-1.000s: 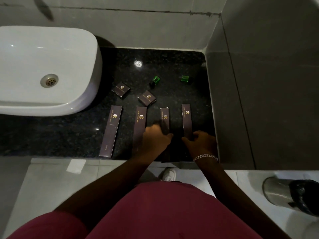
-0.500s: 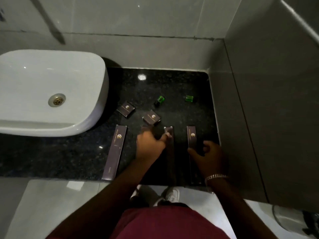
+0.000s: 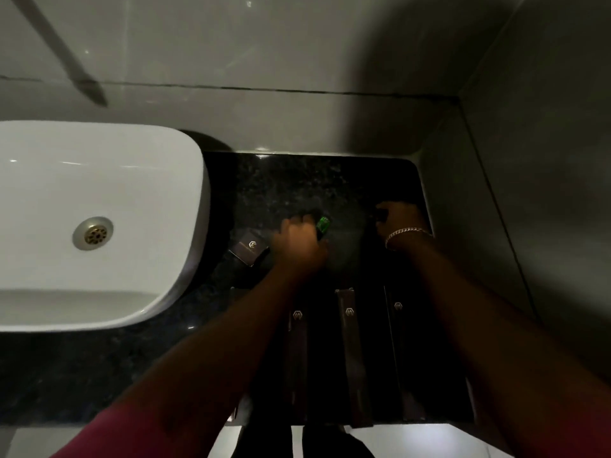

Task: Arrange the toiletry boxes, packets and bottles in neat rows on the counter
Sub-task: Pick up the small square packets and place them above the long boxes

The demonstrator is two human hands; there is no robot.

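Note:
On the black granite counter (image 3: 347, 183), my left hand (image 3: 297, 241) is curled around a small green bottle (image 3: 323, 224) that sticks out on its right side. My right hand (image 3: 398, 218), with a bracelet on its wrist, lies curled near the right wall where the second green bottle lay; that bottle is hidden. A small dark box (image 3: 249, 250) sits just left of my left hand. Three long dark boxes (image 3: 297, 342), (image 3: 349, 345), (image 3: 400, 342) lie side by side between my forearms. Anything under my left arm is hidden.
A white basin (image 3: 99, 226) with a brass drain takes up the left of the counter. Grey tiled walls close the back (image 3: 264, 77) and the right side (image 3: 529, 193). The counter's front edge runs below the long boxes, with pale floor beyond.
Both hands left the long boxes and reached toward the back of the counter, to the two green bottles. The camera leaned in closer over the counter.

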